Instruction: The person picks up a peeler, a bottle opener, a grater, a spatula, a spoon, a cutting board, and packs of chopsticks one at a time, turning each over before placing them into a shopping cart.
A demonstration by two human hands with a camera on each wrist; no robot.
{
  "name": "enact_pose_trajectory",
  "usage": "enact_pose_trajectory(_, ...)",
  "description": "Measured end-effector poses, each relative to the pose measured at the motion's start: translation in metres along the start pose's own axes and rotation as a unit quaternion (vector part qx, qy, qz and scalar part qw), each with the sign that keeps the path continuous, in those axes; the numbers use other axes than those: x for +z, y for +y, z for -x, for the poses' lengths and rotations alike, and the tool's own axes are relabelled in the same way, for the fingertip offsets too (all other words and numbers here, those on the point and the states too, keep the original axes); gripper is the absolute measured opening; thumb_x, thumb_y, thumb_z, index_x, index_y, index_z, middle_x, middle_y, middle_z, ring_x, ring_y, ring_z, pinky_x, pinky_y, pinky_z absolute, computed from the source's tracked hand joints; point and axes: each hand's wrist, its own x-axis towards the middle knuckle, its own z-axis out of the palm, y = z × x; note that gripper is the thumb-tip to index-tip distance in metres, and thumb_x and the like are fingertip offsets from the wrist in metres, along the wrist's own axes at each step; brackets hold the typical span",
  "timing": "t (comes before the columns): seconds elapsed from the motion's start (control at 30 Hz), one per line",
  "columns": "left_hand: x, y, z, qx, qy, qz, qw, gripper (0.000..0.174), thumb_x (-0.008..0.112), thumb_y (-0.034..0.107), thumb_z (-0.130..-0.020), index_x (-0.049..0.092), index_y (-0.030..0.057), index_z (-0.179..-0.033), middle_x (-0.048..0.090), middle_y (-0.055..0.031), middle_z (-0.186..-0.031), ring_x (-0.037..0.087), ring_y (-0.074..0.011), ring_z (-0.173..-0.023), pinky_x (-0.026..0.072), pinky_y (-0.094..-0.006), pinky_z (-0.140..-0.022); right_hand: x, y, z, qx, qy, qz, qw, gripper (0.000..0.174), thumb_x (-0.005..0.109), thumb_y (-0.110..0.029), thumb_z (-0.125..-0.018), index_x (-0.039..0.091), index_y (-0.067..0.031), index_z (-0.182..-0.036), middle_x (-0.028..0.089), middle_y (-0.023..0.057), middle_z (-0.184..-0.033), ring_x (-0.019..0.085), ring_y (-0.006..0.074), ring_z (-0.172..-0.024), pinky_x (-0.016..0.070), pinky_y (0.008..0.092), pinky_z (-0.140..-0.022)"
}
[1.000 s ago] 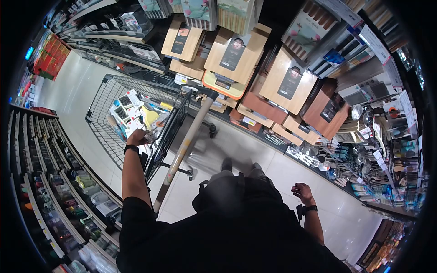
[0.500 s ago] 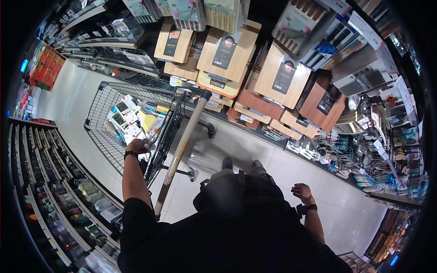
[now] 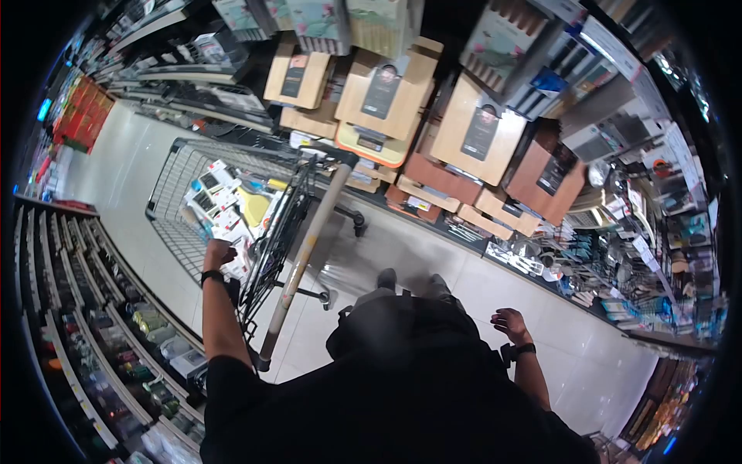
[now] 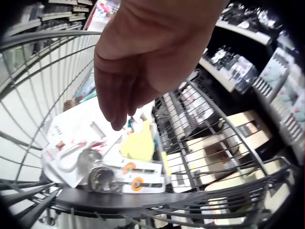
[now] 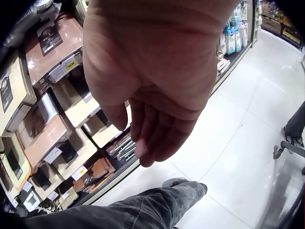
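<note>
Above the shopping cart (image 3: pixel 179 166), the left hand (image 3: pixel 219 254) hangs over the near side of the basket; in the left wrist view this hand (image 4: pixel 138 67) points its fingers down with nothing held. Below it lie white packages (image 4: pixel 71 129), a yellow spatula-like item (image 4: pixel 138 145), a clear round item (image 4: pixel 101 179) and cards with orange rings (image 4: pixel 143 184). The right hand (image 3: pixel 512 326) hangs by the body, empty; in the right wrist view this hand (image 5: pixel 152 90) has loosely bent fingers. The cart's handle (image 3: pixel 309 251) is touched by neither hand.
Wooden cutting boards (image 3: pixel 483 127) stand on the shelf ahead, with kitchen tools to the right. Another shelf (image 3: pixel 100 348) runs along the left. Pale floor (image 5: pixel 238 157) lies between; a person's leg (image 5: pixel 296 126) shows at its right edge.
The left hand has lifted away from the items in the cart and moved slightly left, toward the basket's near side. The right hand has barely moved.
</note>
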Motion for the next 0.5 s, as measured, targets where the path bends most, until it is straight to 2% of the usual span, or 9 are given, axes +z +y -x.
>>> enact_pose_trajectory(0.03,0.007,0.019,0.012,0.057,-0.004,0.043,0.997,0.014,0.059,0.010,-0.088,0.063,-0.0037,-0.088,0.070,-0.0158,-0.084,0.069,-0.0238,-0.063,0.0558,-0.0324,-0.051,-0.002,0.001,-0.002,0.019,0.015,0.000,1.000,0.034,0.055,-0.028,-0.095,0.058,0.0000,-0.114,0.068,0.0145,-0.099,0.068,0.0254,-0.093,0.0554,0.0383,-0.081)
enact_pose_trajectory(0.13,0.010,0.055,0.023,0.190,-0.045,-0.040,0.980,0.026,0.056,0.019,-0.094,0.064,-0.0026,-0.105,0.069,-0.0097,-0.085,0.065,-0.0161,-0.066,0.0491,-0.0275,-0.052,-0.006,0.009,-0.015,0.038,0.019,-0.005,0.999,0.033,0.055,-0.025,-0.094,0.058,0.0000,-0.114,0.068,0.0149,-0.100,0.068,0.0255,-0.092,0.0557,0.0376,-0.080)
enact_pose_trajectory(0.23,0.050,0.111,0.127,0.335,-0.029,-0.075,0.939,0.031,0.053,0.025,-0.099,0.064,-0.0025,-0.108,0.070,-0.0099,-0.090,0.067,-0.0165,-0.081,0.0513,-0.0303,-0.068,0.002,-0.001,-0.026,0.027,0.006,-0.024,0.999,0.031,0.056,-0.022,-0.093,0.058,0.0007,-0.115,0.068,0.0145,-0.099,0.068,0.0250,-0.090,0.0560,0.0367,-0.078)
enact_pose_trajectory(0.3,0.082,0.140,0.198,0.441,-0.029,-0.183,0.878,0.035,0.051,0.028,-0.102,0.062,-0.0029,-0.115,0.069,-0.0128,-0.089,0.064,-0.0189,-0.080,0.0497,-0.0325,-0.070,0.014,-0.016,-0.034,0.043,0.018,-0.014,0.999,0.031,0.057,-0.021,-0.093,0.058,0.0017,-0.115,0.067,0.0134,-0.098,0.068,0.0234,-0.089,0.0560,0.0360,-0.076)
enact_pose_trajectory(0.37,0.119,0.158,0.265,0.415,-0.023,-0.215,0.884,0.031,0.055,0.024,-0.100,0.062,-0.0027,-0.113,0.068,-0.0196,-0.097,0.066,-0.0293,-0.087,0.0504,-0.0379,-0.078,0.028,-0.027,-0.041,0.030,0.012,-0.007,0.999,0.033,0.057,-0.021,-0.093,0.057,0.0023,-0.115,0.067,0.0124,-0.097,0.068,0.0220,-0.088,0.0558,0.0350,-0.075)
enact_pose_trajectory(0.4,0.136,0.148,0.267,0.534,0.018,-0.267,0.802,0.029,0.057,0.022,-0.098,0.062,-0.0017,-0.114,0.067,-0.0214,-0.104,0.064,-0.0370,-0.094,0.0493,-0.0408,-0.085,0.032,-0.029,-0.047,0.022,0.006,-0.004,1.000,0.033,0.058,-0.022,-0.093,0.057,0.0018,-0.116,0.067,0.0125,-0.098,0.068,0.0213,-0.087,0.0559,0.0346,-0.075)
enact_pose_trajectory(0.43,0.155,0.159,0.307,0.471,-0.020,-0.293,0.832,0.032,0.057,0.020,-0.097,0.057,-0.0019,-0.120,0.063,-0.0219,-0.118,0.061,-0.0407,-0.105,0.0476,-0.0422,-0.090,0.037,-0.031,-0.052,0.017,0.006,-0.003,1.000,0.034,0.058,-0.023,-0.093,0.057,0.0016,-0.116,0.067,0.0128,-0.099,0.068,0.0215,-0.088,0.0561,0.0351,-0.076)
enact_pose_trajectory(0.47,0.170,0.145,0.296,0.459,-0.066,-0.318,0.827,0.045,0.059,0.018,-0.095,0.046,-0.0020,-0.134,0.056,-0.0242,-0.129,0.056,-0.0403,-0.116,0.0453,-0.0426,-0.096,0.041,-0.033,-0.056,0.016,0.001,-0.006,1.000,0.034,0.059,-0.023,-0.092,0.057,0.0014,-0.116,0.067,0.0133,-0.100,0.068,0.0216,-0.087,0.0563,0.0353,-0.076)
enact_pose_trajectory(0.5,0.189,0.141,0.312,0.451,-0.041,-0.349,0.820,0.066,0.064,0.017,-0.091,0.030,-0.0038,-0.144,0.046,-0.0277,-0.138,0.048,-0.0411,-0.125,0.0422,-0.0432,-0.101,0.043,-0.035,-0.060,0.013,-0.004,-0.008,1.000,0.034,0.059,-0.023,-0.092,0.057,0.0013,-0.116,0.068,0.0137,-0.100,0.069,0.0217,-0.086,0.0566,0.0355,-0.076)
